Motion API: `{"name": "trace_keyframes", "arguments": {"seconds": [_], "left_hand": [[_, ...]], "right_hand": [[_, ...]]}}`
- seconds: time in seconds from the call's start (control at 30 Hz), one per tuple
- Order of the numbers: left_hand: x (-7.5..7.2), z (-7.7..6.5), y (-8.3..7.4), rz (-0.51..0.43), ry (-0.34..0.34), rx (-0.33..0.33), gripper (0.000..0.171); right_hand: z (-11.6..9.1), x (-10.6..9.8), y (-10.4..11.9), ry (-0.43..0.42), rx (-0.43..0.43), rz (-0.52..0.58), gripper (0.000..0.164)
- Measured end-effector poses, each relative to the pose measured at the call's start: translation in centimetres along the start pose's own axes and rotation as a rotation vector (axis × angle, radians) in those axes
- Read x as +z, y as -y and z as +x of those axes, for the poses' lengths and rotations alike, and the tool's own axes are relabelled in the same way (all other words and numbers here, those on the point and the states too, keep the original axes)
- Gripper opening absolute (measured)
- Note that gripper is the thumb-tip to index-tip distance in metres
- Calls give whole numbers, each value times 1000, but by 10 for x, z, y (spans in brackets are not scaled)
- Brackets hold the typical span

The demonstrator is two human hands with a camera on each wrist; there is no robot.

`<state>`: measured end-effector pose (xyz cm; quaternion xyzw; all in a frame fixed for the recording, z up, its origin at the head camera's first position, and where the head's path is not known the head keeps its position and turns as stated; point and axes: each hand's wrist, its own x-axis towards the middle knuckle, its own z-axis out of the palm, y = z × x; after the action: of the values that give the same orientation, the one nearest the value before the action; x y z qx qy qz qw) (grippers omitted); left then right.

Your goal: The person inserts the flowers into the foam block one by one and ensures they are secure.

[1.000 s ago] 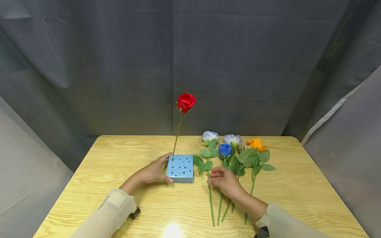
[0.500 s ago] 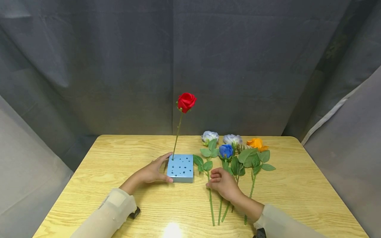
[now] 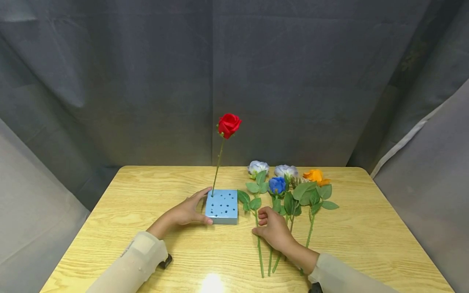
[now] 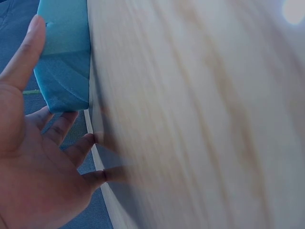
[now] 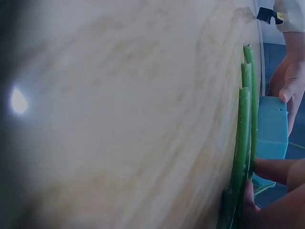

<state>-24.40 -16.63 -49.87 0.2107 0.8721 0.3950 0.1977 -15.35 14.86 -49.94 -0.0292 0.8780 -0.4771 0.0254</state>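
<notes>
My left hand (image 3: 187, 211) holds a light blue foam block (image 3: 221, 207) from its left side, thumb at the front corner and fingertips at the back. Small holes dot the block's top; a red rose (image 3: 229, 125) stands in one at the back left, leaning slightly right. Right of the block, my right hand (image 3: 275, 230) has its thumb and fingers curled at the stem of a pale blue flower (image 3: 258, 167) that lies on the table. In the right wrist view, thumb and finger meet at the green stems (image 5: 245, 114). A blue rose (image 3: 277, 185) lies beside it, its stem partly hidden under that hand.
Another pale flower (image 3: 286, 171) and an orange flower (image 3: 315, 176) lie to the right, their leaves overlapping. The wooden table (image 3: 146, 195) ends at a dark grey curtain (image 3: 286, 81) behind. Light grey curtains flank both sides.
My right hand has slid a little toward the table's front and left along the stems. The blue rose's head has shifted slightly. My left hand, the block and the red rose stay put.
</notes>
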Motion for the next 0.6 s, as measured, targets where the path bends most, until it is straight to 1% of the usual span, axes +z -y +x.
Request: {"name": "trace_keyframes", "arguments": {"seconds": [0.43,0.5,0.6], "left_hand": [[-2,-1,-2,-16,8,-4,118],[-2,-1,-1,-19,10,-6,118],[-1,-1,-1,-24,13,-8,119]], "right_hand": [[6,1,7,1,40,-53,47],[7,0,8,10,46,-47,47],[8,-3,8,32,74,-9,46]]}}
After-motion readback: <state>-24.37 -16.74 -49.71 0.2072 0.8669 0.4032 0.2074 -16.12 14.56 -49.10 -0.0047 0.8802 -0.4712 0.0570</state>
